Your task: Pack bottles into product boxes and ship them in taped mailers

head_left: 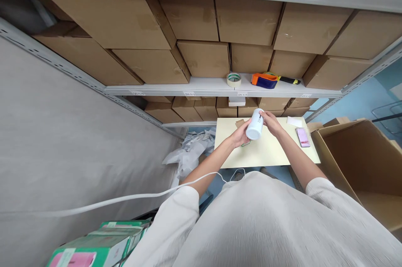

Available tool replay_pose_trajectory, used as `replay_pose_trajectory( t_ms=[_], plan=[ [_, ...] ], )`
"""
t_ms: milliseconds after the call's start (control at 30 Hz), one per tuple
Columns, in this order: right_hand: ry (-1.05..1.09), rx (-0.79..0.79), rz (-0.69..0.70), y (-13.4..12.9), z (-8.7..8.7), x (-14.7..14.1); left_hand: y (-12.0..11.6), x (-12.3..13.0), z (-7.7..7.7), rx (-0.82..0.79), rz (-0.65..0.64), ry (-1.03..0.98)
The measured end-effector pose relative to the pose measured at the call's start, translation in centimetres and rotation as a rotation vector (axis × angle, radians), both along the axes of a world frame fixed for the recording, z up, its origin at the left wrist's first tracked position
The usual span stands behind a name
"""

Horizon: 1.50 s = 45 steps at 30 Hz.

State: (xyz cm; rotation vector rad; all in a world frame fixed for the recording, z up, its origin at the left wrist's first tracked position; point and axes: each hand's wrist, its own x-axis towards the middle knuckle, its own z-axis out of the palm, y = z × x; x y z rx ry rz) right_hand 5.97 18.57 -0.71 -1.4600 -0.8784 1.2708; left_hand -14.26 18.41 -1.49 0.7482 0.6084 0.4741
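Above a pale yellow tabletop (270, 154), a light blue-white cylinder (255, 125), like a cup or canister with dark lettering, is held tilted between both hands. My left hand (241, 133) grips its lower left side, fingers partly hidden behind it. Around the upper right end close the fingers of my right hand (270, 122). Just below my left hand a bit of a green thing (246, 144) shows; what it is I cannot make out. A small brown cardboard piece (240, 123) lies behind that hand.
A phone (303, 137) and white paper (294, 121) lie at the table's right. Shelves ahead hold cardboard boxes (248, 19), a tape roll (234, 79) and a tape dispenser (264, 80). A large open carton (333, 149) stands right; a white cable (125, 198) crosses left. Crumpled wrapping (191, 151) lies left of the table.
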Motion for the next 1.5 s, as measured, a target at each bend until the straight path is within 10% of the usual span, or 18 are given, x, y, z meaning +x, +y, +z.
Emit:
replay_pose_trajectory(
  t_ms=[800,1500],
  plan=[
    [-0.846,0.632,0.198,-4.1,5.4,-3.5,0.5,-0.8,0.5,0.819,0.356,0.367],
    [-1.001,0.646,0.196,-4.2,3.4,-3.4,1.2,-0.2,-0.8,0.813,0.413,0.403]
  ],
)
